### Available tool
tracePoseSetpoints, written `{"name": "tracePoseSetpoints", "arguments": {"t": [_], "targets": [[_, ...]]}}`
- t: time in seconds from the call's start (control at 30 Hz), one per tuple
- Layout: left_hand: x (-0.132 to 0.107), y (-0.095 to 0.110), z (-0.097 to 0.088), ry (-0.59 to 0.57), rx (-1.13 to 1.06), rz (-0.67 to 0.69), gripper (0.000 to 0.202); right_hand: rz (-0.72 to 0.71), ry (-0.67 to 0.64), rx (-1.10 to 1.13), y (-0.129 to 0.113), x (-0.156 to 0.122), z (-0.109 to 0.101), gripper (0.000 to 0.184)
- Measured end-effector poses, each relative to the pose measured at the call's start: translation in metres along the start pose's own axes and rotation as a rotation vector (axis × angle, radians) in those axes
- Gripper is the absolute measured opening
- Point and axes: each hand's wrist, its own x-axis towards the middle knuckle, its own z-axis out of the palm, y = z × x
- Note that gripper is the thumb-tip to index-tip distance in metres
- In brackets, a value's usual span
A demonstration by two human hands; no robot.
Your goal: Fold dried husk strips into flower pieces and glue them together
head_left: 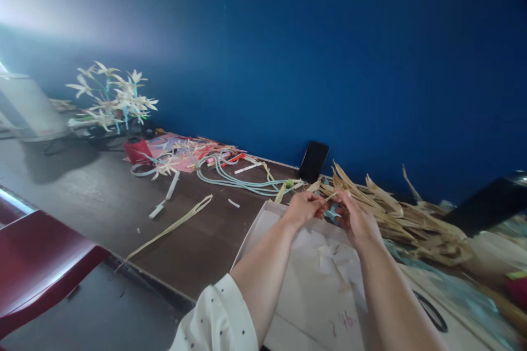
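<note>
Over a shallow white cardboard tray (263, 225), my left hand (302, 207) and my right hand (354, 218) are brought close together. Both pinch a thin pale straw strip (331, 196) between their fingertips. A small light-blue piece (331, 213) shows between the two hands, and I cannot tell which hand holds it. Pale straw scraps (335, 260) lie in the tray under my forearms. Just beyond my right hand is a heap of dried leaves and straw (403, 216).
A dark wooden table (82, 197) carries light-blue cords (239, 178), loose straw strips (173, 226), pink and red paper (164, 153) and a dark phone (313, 160) leaning on the blue wall. Finished straw flowers (113, 98) stand far left. A red chair (37, 263) is lower left.
</note>
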Motion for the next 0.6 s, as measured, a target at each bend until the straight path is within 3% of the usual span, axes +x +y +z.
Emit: {"name": "tracePoseSetpoints", "arguments": {"t": [0.1,0.23,0.6], "targets": [[-0.0009,0.0001,0.0005,-0.018,-0.032,-0.007,0.016,0.128,-0.100,0.118,-0.0058,-0.0045,0.0048,0.041],[-0.0028,0.0011,0.0016,-0.016,-0.108,-0.024,0.014,0.140,-0.194,0.211,-0.0100,-0.0083,0.0084,0.039],[0.0004,-0.0043,0.0038,-0.013,-0.103,0.001,0.014,0.173,-0.133,0.177,-0.0094,-0.0094,0.0110,0.037]]}}
